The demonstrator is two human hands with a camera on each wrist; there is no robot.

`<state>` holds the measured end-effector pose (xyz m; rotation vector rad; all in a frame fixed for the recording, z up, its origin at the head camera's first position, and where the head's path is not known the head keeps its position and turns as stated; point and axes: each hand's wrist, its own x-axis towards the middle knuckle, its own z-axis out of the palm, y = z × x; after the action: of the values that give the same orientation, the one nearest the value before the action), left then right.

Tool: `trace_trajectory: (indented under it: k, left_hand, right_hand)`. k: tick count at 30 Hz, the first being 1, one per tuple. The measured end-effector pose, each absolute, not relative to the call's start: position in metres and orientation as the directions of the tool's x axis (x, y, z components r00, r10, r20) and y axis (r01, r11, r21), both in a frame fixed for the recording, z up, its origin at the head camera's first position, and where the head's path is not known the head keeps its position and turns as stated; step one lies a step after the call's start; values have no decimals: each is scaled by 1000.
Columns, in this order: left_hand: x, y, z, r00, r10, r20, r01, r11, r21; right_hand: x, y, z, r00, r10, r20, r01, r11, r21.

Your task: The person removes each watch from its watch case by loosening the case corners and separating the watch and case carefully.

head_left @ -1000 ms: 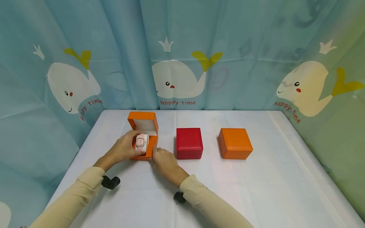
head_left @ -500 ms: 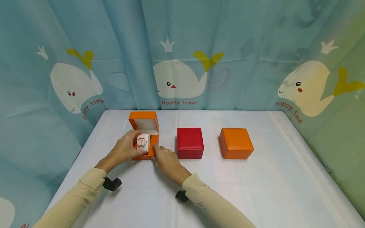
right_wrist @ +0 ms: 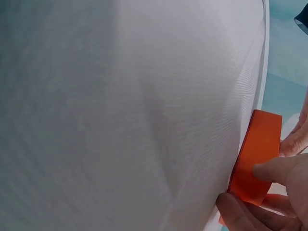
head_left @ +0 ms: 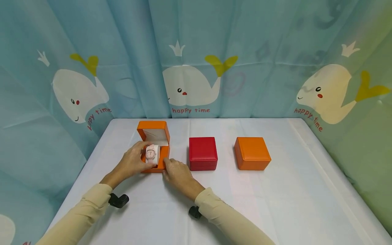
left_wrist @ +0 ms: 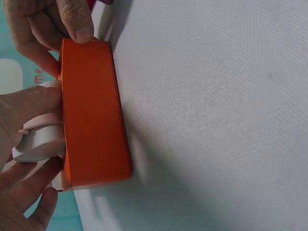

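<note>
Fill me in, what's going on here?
A person's left grip holds a pale pink, square-faced watch on its soft-looking white cushion, partly inside an open, square orange box. The right grip holds that box at its near right corner. Its lid is up, and the cushion sticks out above the rim. To the right stand a closed, square red box and a closed, square orange box, both untouched.
</note>
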<state>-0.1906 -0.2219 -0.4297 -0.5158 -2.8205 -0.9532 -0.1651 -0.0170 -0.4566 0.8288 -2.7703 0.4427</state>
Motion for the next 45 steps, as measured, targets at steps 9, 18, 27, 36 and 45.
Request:
trace_trajectory:
  k: [9,18,27,36,45]
  left_hand:
    - [-188,-221,-432,-910,283,303,414,668,618]
    - [-186,-221,-436,-823,293,487,549,627,552]
    - [-176,-217,-431,-784,300,543,600,589,541]
    - [-162,-214,-427,-807,289,515,576,577,579]
    - [-147,-206,-423,-858,280,431,509,576,640]
  right_hand:
    - [-164,-11,-456,-834,-508,215,-551,754,-358]
    - [-159,-6,-455,-834,-510,208,-546,716,-435]
    - [-157,1,-449,-837,-502,219,-539,688,-486]
    - [-151,4,-440,-859,-441,258,-487,552,-677]
    - [-146,10,-437,-912,-386,139,-273,319,-907]
